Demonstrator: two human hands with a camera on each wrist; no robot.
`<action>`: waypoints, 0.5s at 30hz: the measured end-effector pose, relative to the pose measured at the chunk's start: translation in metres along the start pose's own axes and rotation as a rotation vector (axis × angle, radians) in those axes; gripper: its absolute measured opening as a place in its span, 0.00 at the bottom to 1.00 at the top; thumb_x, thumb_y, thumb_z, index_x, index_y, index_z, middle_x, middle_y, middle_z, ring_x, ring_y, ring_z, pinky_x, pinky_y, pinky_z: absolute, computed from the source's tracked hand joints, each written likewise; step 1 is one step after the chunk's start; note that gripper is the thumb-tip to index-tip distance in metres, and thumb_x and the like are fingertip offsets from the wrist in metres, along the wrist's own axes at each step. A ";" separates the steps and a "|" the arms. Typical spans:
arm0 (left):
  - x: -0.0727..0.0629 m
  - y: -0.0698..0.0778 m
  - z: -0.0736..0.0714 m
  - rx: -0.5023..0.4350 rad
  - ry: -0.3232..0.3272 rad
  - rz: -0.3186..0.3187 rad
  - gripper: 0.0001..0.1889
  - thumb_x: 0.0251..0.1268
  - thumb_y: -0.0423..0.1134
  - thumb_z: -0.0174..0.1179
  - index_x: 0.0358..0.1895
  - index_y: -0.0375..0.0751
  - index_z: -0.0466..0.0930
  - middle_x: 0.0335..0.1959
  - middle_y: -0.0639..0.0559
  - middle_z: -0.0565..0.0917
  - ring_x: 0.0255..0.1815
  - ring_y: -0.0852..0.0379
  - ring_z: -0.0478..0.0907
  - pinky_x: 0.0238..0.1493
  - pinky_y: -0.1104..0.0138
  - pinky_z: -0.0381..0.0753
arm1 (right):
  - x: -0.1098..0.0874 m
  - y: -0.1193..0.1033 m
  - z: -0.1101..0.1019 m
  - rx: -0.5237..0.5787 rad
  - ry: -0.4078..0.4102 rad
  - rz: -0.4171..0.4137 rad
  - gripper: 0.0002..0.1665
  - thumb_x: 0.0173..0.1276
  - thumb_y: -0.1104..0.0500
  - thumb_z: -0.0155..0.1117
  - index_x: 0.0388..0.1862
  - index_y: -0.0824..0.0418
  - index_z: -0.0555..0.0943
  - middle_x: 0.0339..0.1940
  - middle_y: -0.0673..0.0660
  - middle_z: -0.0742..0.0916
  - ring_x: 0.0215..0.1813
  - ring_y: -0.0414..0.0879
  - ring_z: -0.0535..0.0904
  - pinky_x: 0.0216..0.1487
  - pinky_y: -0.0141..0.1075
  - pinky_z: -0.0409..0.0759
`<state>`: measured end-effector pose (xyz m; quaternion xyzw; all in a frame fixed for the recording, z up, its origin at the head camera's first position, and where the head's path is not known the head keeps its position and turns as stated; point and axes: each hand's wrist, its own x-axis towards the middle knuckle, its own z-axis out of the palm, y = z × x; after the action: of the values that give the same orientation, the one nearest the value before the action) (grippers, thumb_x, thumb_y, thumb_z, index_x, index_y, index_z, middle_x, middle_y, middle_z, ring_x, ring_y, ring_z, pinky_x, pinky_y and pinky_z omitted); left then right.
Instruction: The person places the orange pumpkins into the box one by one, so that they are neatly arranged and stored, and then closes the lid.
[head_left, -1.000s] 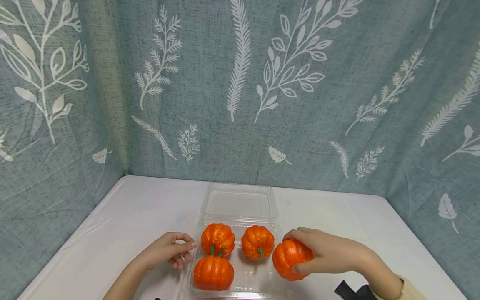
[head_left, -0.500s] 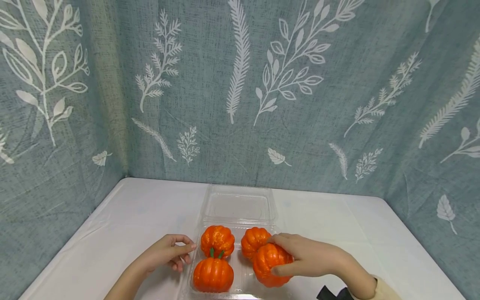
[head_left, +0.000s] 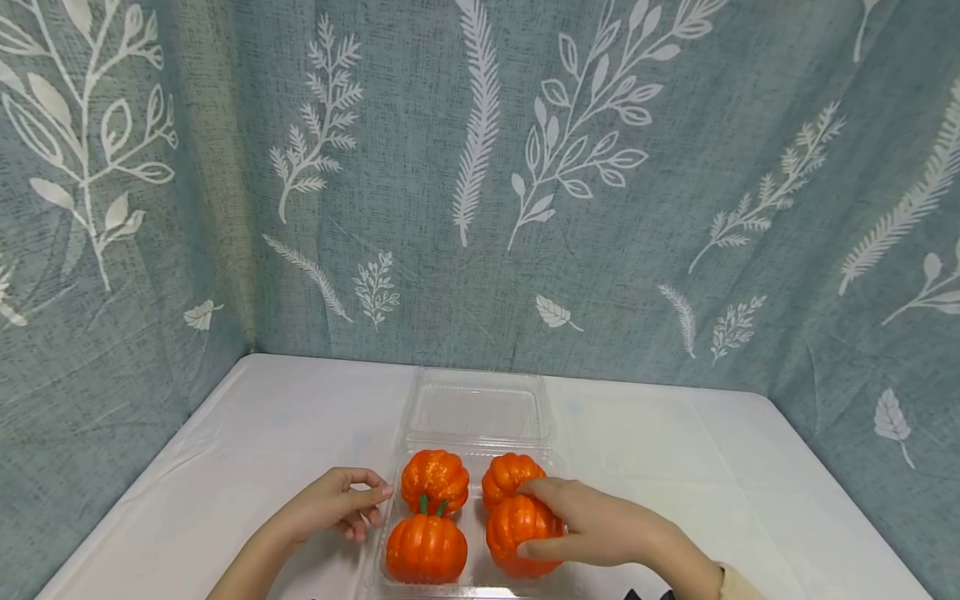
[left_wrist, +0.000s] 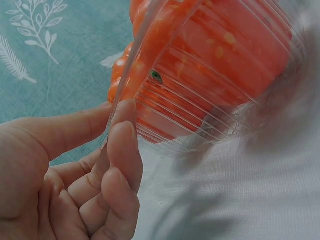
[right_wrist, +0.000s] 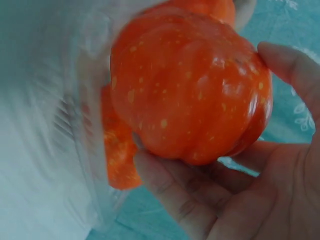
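My right hand (head_left: 592,521) grips an orange toy pumpkin (head_left: 517,537) over the front right part of a clear plastic clamshell box (head_left: 478,508). In the right wrist view the pumpkin (right_wrist: 190,85) fills the space between thumb and fingers. Behind it sits another pumpkin (head_left: 510,477), partly covered by my fingertips. On the left side of the box stand a back pumpkin (head_left: 435,479) and a front pumpkin (head_left: 426,550), their green stems meeting. My left hand (head_left: 337,504) pinches the box's left rim (left_wrist: 132,65) between thumb and fingers.
The box's lid (head_left: 480,406) lies folded back flat behind the base. A white cloth (head_left: 300,417) covers the table. Blue-green curtains (head_left: 420,183) with white leaf prints rise along the back and both sides.
My right hand has carried the pumpkin leftward from the box's right edge to a spot in front of the back right pumpkin. The left hand stays at the rim.
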<state>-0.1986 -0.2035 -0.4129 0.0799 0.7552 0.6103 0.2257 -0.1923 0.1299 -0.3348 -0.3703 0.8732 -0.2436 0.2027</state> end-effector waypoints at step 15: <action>0.000 0.002 -0.001 -0.001 -0.006 0.007 0.19 0.65 0.46 0.55 0.43 0.28 0.74 0.19 0.54 0.80 0.14 0.66 0.73 0.19 0.75 0.73 | 0.007 0.005 0.013 0.009 0.005 0.009 0.28 0.62 0.42 0.60 0.54 0.56 0.72 0.45 0.44 0.81 0.44 0.34 0.75 0.45 0.31 0.76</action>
<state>-0.1996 -0.2040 -0.4107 0.0843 0.7540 0.6110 0.2260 -0.1926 0.1240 -0.3495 -0.3648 0.8743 -0.2473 0.2031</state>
